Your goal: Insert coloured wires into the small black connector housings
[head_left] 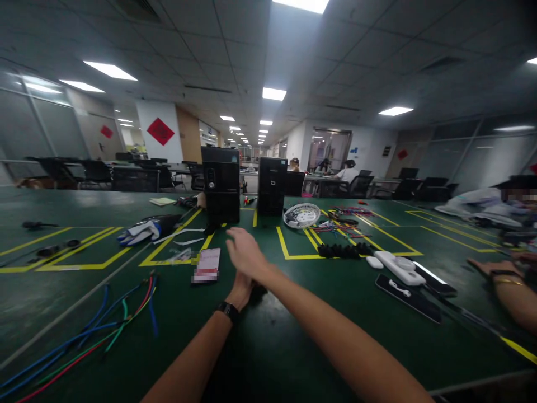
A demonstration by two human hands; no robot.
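Observation:
My right hand [247,252] crosses over my left hand [241,290] above the middle of the green table. The right fingers point forward and left, stretched out and slightly blurred; I see nothing held in them. Most of the left fingers are hidden behind the right hand, and a black watch [229,309] circles that wrist. Close against the left hand is a dark thing [259,294], too covered to name. Just left of both hands lies a pink-and-white packet [208,263], partly blurred out.
Two black computer towers [222,190] [271,187] stand ahead. Colored cables [100,330] lie left, near a work glove [140,232]. Rightward are a white basket [302,216], a black coiled bundle [344,251], a phone [406,296] with earbuds, and another person's hand [490,267].

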